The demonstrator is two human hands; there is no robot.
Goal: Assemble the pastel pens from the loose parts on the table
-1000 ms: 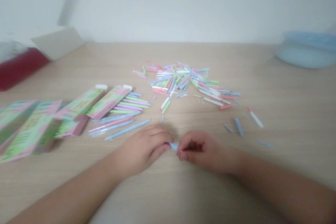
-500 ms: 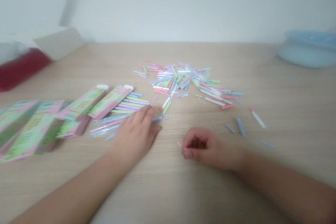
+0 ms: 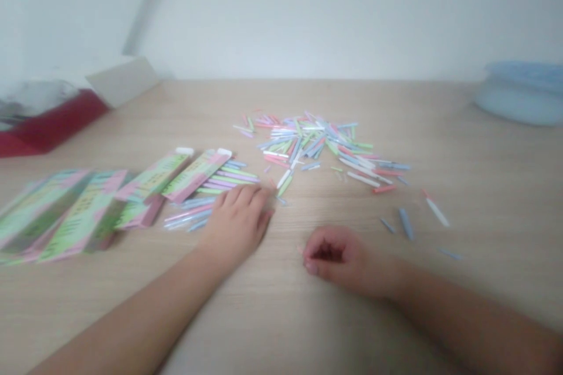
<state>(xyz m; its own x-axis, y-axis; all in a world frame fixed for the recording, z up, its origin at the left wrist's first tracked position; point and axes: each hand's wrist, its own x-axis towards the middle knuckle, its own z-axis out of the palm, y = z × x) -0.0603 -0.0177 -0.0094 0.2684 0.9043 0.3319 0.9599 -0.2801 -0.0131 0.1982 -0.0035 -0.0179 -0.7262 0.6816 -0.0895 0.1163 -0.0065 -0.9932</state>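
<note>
My left hand [image 3: 237, 220] rests palm down on the table, fingers curled together at the near end of a row of pastel sticks [image 3: 226, 179]. Whatever lies under its fingertips is hidden. Off to the right, my right hand [image 3: 336, 261] is closed in a pinch, thumb against forefinger. A thin pinkish tip [image 3: 299, 249] pokes out from that pinch; blur hides the rest. Beyond both hands spreads a loose pile of thin sticks [image 3: 308, 137] in blue, green, white, pink and purple.
Several slim pink-and-green boxes [image 3: 83, 211] lie at the left. Behind them is a red box [image 3: 57, 123] with a raised flap. A pale blue rounded container [image 3: 523, 94] stands at the far right. Stray pieces, such as a blue one [image 3: 406, 224], lie near my right forearm.
The view has turned slightly left, so the scene sits further right. My left fingers have curled in more, and the blue stick end beside them is no longer visible. My right hand keeps its pinch.
</note>
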